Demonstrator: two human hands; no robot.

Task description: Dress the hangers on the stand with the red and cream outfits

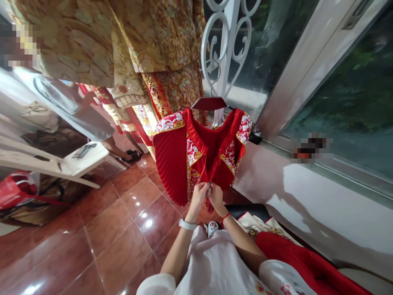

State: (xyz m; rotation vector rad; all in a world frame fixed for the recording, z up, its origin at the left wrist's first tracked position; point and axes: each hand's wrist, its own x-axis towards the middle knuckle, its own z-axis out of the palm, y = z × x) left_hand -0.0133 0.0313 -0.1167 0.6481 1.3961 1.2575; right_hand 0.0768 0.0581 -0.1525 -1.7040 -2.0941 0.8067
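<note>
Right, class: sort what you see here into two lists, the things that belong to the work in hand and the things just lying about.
In hand:
left hand and right hand, both gripping the front of the red garment
its hanger
white rack

Lying about:
gold robe
white table
red bag
red cloth

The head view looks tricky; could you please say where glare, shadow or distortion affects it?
In the head view, glare spots sit on the floor tiles; shadows fall across the white ledge; the window frame leans from wide-angle distortion; the left hand and right hand on the red garment look sharp.
</note>
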